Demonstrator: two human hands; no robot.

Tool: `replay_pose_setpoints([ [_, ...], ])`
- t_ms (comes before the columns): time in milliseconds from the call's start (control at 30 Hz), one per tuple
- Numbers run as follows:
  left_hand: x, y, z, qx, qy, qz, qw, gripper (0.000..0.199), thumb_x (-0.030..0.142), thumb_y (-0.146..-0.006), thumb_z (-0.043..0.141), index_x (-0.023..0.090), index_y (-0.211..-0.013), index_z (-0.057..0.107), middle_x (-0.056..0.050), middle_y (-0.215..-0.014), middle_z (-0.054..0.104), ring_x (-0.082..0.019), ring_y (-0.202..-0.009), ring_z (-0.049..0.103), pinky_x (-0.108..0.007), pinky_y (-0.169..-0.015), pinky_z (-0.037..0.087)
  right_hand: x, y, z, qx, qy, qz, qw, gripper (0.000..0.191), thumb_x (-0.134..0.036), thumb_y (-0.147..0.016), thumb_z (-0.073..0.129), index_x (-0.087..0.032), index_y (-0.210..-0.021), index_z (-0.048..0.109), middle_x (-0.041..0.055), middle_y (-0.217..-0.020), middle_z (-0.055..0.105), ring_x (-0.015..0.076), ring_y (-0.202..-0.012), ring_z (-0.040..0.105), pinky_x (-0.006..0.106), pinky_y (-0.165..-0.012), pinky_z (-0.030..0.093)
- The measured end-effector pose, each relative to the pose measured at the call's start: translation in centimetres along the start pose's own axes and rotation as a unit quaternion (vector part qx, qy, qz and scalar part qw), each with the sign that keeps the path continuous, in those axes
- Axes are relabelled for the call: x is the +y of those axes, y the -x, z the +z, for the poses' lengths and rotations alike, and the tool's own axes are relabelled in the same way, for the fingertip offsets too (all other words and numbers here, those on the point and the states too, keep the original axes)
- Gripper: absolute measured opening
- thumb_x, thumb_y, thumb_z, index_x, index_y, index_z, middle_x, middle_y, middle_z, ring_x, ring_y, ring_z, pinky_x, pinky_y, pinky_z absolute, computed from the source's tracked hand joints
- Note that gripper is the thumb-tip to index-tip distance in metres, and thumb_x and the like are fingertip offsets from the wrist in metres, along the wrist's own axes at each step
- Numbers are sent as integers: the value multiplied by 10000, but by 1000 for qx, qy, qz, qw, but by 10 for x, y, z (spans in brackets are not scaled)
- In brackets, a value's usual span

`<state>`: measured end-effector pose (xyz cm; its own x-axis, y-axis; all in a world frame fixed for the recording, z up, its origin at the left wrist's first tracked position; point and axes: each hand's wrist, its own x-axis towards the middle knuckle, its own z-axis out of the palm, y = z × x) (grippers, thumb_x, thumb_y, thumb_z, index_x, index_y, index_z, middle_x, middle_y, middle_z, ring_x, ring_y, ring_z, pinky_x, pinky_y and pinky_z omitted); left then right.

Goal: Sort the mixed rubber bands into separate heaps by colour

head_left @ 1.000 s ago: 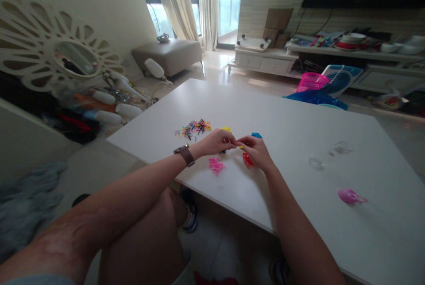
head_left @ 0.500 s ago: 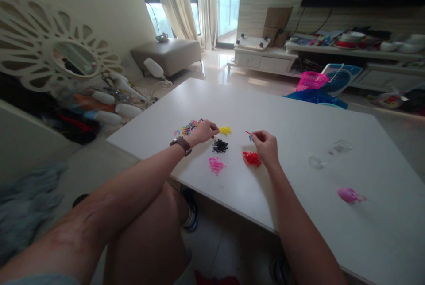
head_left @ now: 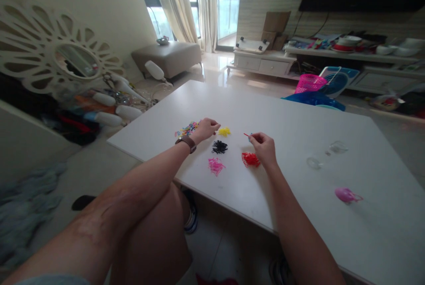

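On the white table (head_left: 252,108) lie small bands sorted by colour: a yellow pile (head_left: 225,131), a black pile (head_left: 219,147), a pink pile (head_left: 215,166) and a red pile (head_left: 250,159). A mixed-colour heap (head_left: 187,129) is partly behind my left hand (head_left: 208,129). That hand is pinched beside the yellow pile; what it holds, if anything, is too small to name. Above the red pile, my right hand (head_left: 263,144) is closed on a small red band (head_left: 246,134), with a bit of blue at its fingertips.
A pink object with a loop (head_left: 345,195) and a clear container (head_left: 338,147) with a clear round lid (head_left: 314,163) lie on the right of the table. A pink basket (head_left: 310,83) stands beyond the far edge.
My left hand has shifted slightly right, with its fingertips nearer the top of the yellow pile. My right hand has barely moved and keeps its pinch.
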<state>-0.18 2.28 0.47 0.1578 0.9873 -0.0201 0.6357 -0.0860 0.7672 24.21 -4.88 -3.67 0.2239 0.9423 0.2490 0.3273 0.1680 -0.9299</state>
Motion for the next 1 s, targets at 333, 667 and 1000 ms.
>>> replay_pose_setpoints([
  [333, 8, 16, 25, -166, 91, 141, 972, 277, 339, -846, 720, 117, -1004, 771, -58, -698, 725, -131, -626, 648, -218, -571, 471, -10, 5, 5, -76, 19, -44, 996, 249, -430, -821, 659, -188, -778, 696, 41, -742, 703, 191, -680, 616, 327, -679, 480],
  [667, 25, 23, 29, -161, 108, 148, 970, 161, 275, -850, 700, 115, -837, 715, -30, -657, 677, -113, -591, 637, -199, -548, 454, -10, 6, 4, -103, 33, -66, 992, 212, -393, -841, 642, -194, -790, 694, 41, -765, 709, 194, -715, 632, 332, -712, 489],
  [1000, 31, 25, 30, -177, 118, 151, 965, 112, 215, -837, 655, 125, -771, 658, -11, -633, 642, -109, -586, 633, -202, -575, 462, -9, 0, -6, -25, 36, -20, 999, 190, -369, -788, 642, -189, -727, 644, 23, -698, 654, 174, -661, 572, 308, -661, 443],
])
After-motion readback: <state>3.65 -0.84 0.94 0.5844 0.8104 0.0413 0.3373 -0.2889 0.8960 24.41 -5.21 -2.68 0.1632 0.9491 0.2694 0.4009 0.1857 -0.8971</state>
